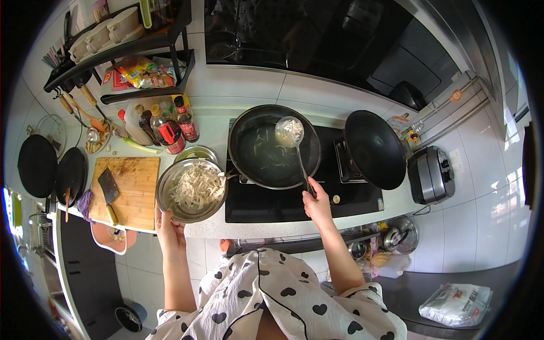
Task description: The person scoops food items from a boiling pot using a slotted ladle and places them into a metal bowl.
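Observation:
My left hand (169, 225) grips the near rim of a metal bowl (165, 202), which holds a heap of pale shredded strips (197, 185). In my right hand (318, 202) is the handle of a skimmer ladle (290, 131). The ladle's head is over the wok (255, 170) and carries a few pale strips. Cloudy liquid with several loose strips fills the wok's bottom. Behind the held bowl, and partly hidden by it, stands another metal bowl (196, 150).
A cleaver (109, 187) lies on the wooden cutting board (136, 191) at the left. Sauce bottles (168, 129) stand behind the bowls. A black wok (374, 148) leans over the right burner of the cooktop (272, 208). A peach-coloured bin (100, 242) hangs at the counter's edge.

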Action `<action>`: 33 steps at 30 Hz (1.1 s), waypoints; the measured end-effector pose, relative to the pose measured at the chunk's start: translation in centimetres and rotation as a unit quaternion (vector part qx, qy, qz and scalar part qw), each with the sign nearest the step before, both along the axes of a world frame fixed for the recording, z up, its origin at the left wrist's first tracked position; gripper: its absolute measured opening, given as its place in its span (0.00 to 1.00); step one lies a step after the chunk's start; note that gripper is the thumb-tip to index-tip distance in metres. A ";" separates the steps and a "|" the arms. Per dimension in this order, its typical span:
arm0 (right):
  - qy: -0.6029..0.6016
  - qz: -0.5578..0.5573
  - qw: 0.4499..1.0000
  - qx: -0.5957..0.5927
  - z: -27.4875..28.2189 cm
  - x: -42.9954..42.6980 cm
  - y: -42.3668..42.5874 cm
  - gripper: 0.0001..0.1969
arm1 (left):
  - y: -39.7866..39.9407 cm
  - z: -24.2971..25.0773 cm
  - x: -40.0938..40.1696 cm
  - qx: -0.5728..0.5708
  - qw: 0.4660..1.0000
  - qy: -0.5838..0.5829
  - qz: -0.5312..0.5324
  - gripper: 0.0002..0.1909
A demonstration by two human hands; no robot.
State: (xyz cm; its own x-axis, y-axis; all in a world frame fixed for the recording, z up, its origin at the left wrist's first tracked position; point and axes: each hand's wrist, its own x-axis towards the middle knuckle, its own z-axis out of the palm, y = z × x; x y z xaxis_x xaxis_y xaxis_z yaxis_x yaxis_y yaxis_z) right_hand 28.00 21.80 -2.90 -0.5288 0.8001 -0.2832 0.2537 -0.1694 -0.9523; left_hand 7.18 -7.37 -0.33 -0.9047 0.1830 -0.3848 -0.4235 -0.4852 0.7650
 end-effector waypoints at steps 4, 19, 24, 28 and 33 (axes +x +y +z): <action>0.031 0.013 0.995 -0.089 0.1 -1.6 -1.0 0.27 | -0.1 0.2 0.2 -0.003 1.000 0.004 -0.006 0.19; 0.171 0.060 0.913 -0.365 2.3 0.2 -1.9 0.21 | -0.2 0.4 0.4 -0.010 1.000 0.002 0.012 0.20; 0.198 0.061 0.901 -0.382 3.2 1.9 -1.0 0.20 | -0.5 -0.1 0.2 0.004 1.000 0.010 -0.007 0.20; 0.174 0.026 0.933 -0.313 4.1 2.9 0.2 0.21 | -0.3 0.2 0.3 0.000 1.000 0.003 0.000 0.19; 0.060 -0.005 0.988 -0.141 4.2 3.2 0.8 0.24 | -0.3 -0.1 0.1 0.007 1.000 0.008 -0.010 0.19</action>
State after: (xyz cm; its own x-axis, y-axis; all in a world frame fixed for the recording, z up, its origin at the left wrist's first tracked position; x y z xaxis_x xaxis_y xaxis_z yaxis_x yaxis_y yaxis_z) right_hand 31.22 22.63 1.30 -0.5646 0.7035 -0.4316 0.1392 -0.4342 -0.8900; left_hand 7.29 -7.72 -0.41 -0.9068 0.2063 -0.3676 -0.4210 -0.4877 0.7648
